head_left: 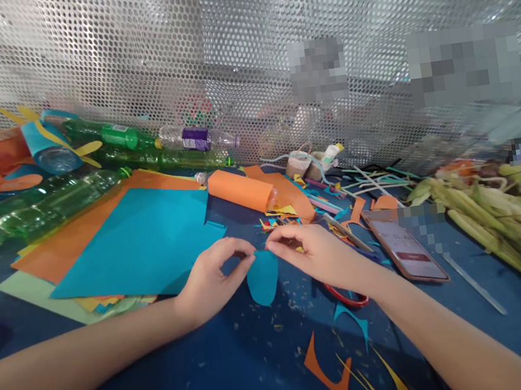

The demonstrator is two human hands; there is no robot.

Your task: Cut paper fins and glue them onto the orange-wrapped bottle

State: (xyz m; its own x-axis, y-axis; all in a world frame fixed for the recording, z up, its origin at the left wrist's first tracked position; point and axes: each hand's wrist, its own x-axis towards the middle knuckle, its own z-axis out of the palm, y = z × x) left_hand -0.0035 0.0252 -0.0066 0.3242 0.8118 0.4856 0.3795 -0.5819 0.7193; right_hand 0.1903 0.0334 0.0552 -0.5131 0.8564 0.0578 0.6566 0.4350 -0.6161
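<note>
My left hand (220, 274) pinches the upper left corner of a small blue paper piece (263, 281) with a rounded lower end. At its upper right corner, the thumb and fingertips of my right hand (306, 250) are closed on the same piece. It hangs between my hands over the dark blue tabletop. Beyond them lies a plastic bottle wrapped in orange paper (240, 189). A large blue sheet (137, 243) rests on a paper stack beside my left hand. Scissors with a red handle (348, 295) are partly hidden under my right forearm.
A phone (406, 246) and corn husks (497, 208) lie to the right. Green bottles (65, 205) and a paper-decorated bottle (0, 152) are at the left. Orange scraps (329, 371) are in front. A perforated silvery sheet (126, 46) rises behind.
</note>
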